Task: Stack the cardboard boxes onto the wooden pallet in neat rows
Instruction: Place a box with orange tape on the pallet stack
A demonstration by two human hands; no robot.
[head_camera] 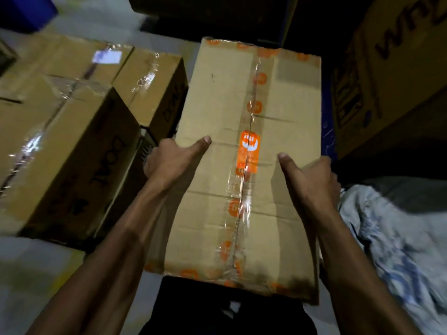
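A long cardboard box [217,112] sealed with clear tape bearing orange logos is carried in front of me, held off the floor. My left hand [169,163] grips its left edge, thumb on the top face and fingers wrapped under the side. On the right edge my right hand [312,180] grips the same way, thumb lying on top. Three taped brown boxes stand close together at the left: a near one [63,151] marked "DONL", one behind it [65,59] with a white label, and a smaller one [150,85]. No pallet boards are visible under them.
A large printed carton [391,76] stands at the right. A pale blue-white bundle of cloth or sacking [396,228] lies at the lower right. Grey floor [31,264] shows at the lower left. A blue object [24,8] sits in the top left corner.
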